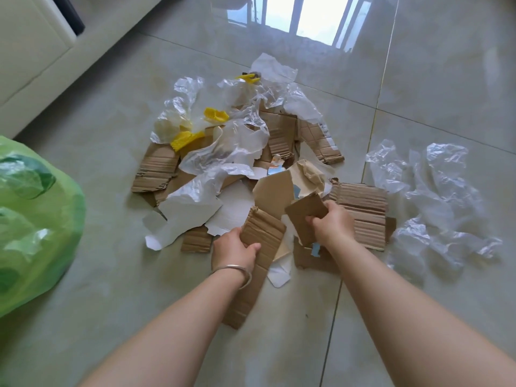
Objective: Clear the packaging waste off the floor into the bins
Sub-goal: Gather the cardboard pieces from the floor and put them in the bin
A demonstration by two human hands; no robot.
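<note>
hands (282, 236) gripping cardboard pieces (262, 233), plastic scraps (441, 196)

Both your bare forearms reach forward and down. Your left hand (234, 248), a bangle on its wrist, has its fingers curled closed in a grip; your right hand (331, 223) is likewise clenched, just beside it.

A glossy beige tiled floor (111, 275) mirrors a bright window (304, 18) at its far edge; a cream cabinet (36, 43) borders the floor's far-left corner.

Tiled floor (111, 275) bears cardboard scraps (360, 213), plastic film (435, 196), perhaps paper.
</note>
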